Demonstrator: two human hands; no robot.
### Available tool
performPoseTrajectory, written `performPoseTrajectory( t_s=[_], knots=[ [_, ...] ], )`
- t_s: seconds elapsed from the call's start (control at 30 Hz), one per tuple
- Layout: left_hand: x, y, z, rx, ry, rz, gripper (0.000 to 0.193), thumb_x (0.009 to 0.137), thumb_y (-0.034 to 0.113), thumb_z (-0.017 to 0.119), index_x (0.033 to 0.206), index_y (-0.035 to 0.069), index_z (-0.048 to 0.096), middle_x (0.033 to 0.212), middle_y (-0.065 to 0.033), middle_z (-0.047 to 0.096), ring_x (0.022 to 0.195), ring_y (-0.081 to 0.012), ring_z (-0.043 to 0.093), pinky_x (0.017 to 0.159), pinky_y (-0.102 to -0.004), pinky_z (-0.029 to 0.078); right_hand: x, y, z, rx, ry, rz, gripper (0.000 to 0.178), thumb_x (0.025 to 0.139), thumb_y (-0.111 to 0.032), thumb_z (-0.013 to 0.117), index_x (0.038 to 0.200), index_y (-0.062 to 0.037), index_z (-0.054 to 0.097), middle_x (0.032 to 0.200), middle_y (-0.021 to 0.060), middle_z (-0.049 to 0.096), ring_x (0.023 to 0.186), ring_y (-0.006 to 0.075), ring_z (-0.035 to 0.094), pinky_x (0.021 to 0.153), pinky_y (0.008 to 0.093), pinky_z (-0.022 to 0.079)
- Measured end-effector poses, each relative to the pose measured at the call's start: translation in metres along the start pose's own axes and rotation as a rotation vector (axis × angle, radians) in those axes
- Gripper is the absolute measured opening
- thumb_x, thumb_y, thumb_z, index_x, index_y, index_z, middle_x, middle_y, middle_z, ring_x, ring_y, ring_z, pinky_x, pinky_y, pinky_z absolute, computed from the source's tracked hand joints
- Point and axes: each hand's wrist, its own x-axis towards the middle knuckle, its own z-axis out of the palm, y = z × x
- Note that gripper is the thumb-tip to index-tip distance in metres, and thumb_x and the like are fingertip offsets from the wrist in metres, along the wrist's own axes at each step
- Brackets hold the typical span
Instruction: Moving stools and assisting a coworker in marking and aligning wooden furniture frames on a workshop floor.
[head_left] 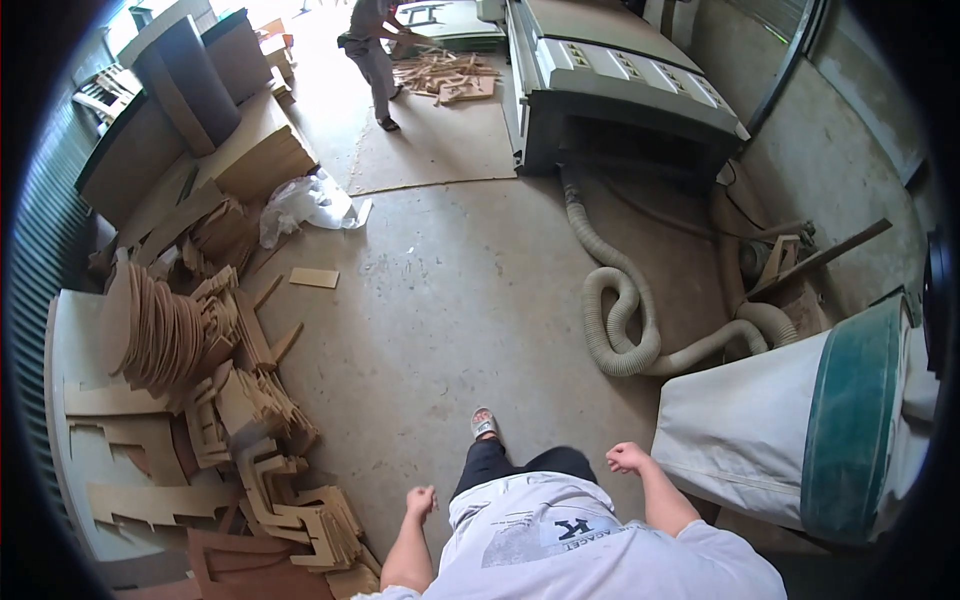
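Both hands are curled into loose fists, holding nothing. The left hand [421, 499] is nearer the offcut pile [255, 440], which lies just to its left and runs lengthwise away along the floor. The right hand [627, 457] swings beside the dust bag [745, 430]. The pile's near end is cut off below.

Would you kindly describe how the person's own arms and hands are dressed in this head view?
Both forearms are bare. The left hand and the right hand wear no gloves, and no watch, ring or band can be made out. The upper arms are covered by the short sleeves of a white T-shirt with a dark printed graphic on the front.
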Motion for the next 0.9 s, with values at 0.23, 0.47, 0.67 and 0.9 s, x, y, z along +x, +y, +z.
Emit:
performPoseTrajectory(
  t_s=[0.23, 0.47, 0.67, 0.9],
  knots=[
    [0.086, 0.262, -0.025, -0.104, 0.2, 0.497, 0.023, 0.088, 0.022, 0.056, 0.071, 0.005, 0.053, 0.056, -0.002, 0.052, 0.047, -0.011, 0.049, 0.044, -0.0255, 0.039, 0.017, -0.061, -0.036, 0.209, 0.121, -0.007, 0.017, 0.088, -0.019, 0.052, 0.096, -0.0059, 0.059, 0.086, 0.0068, 0.065, 0.069, 0.0155, 0.064, 0.051, 0.0265, 0.048],
    [0.076, 0.292, 0.012, -0.082, 0.454, 0.557, 0.038, 0.083, 0.028, 0.064, 0.06, 0.011, 0.039, 0.051, 0.0018, 0.041, 0.043, -0.009, 0.042, 0.041, -0.0263, 0.037, 0.104, -0.091, -0.127, 0.078, 0.042, 0.086, 0.019, 0.088, -0.02, 0.051, 0.097, -0.0056, 0.059, 0.086, 0.0072, 0.065, 0.067, 0.016, 0.064, 0.05, 0.0288, 0.049],
    [0.008, 0.13, 0.142, -0.095, 0.51, -0.031, 0.039, 0.081, 0.032, 0.062, 0.058, 0.005, 0.046, 0.052, -0.0083, 0.053, 0.041, -0.0166, 0.05, 0.038, -0.0339, 0.039, 0.184, -0.161, -0.24, -0.031, -0.036, -0.085, 0.019, 0.089, -0.02, 0.051, 0.094, -0.0045, 0.059, 0.084, 0.0073, 0.065, 0.066, 0.0168, 0.064, 0.05, 0.0302, 0.049],
    [-0.107, 0.109, 0.297, -0.099, 0.338, -0.287, 0.03, 0.08, 0.026, 0.061, 0.063, 0.001, 0.055, 0.059, -0.0092, 0.057, 0.042, -0.0176, 0.05, 0.038, -0.0349, 0.039, 0.237, -0.204, -0.331, 0.097, 0.008, -0.174, 0.019, 0.088, -0.019, 0.051, 0.085, -0.0027, 0.059, 0.079, 0.0082, 0.065, 0.059, 0.0172, 0.063, 0.045, 0.0289, 0.049]
  ],
)
